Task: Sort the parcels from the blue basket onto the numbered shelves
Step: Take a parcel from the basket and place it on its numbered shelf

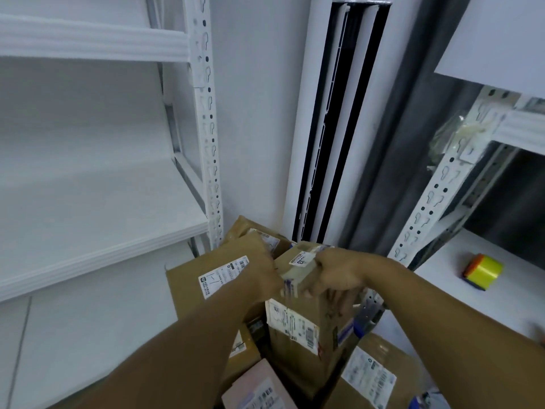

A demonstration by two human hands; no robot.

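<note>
Left hand [263, 271] and right hand [336, 276] grip a small parcel [298, 268] above piled boxes [295, 335].

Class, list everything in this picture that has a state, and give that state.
Small box, taped shut, in hand.
Right hand, grips small box.
Left hand, against small box; grip hidden.
Tall box, upright, taped shut.
Tape roll, lying on right shelf.

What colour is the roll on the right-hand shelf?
The roll is bright yellow with an orange and blue end, seen in the head view.
</note>
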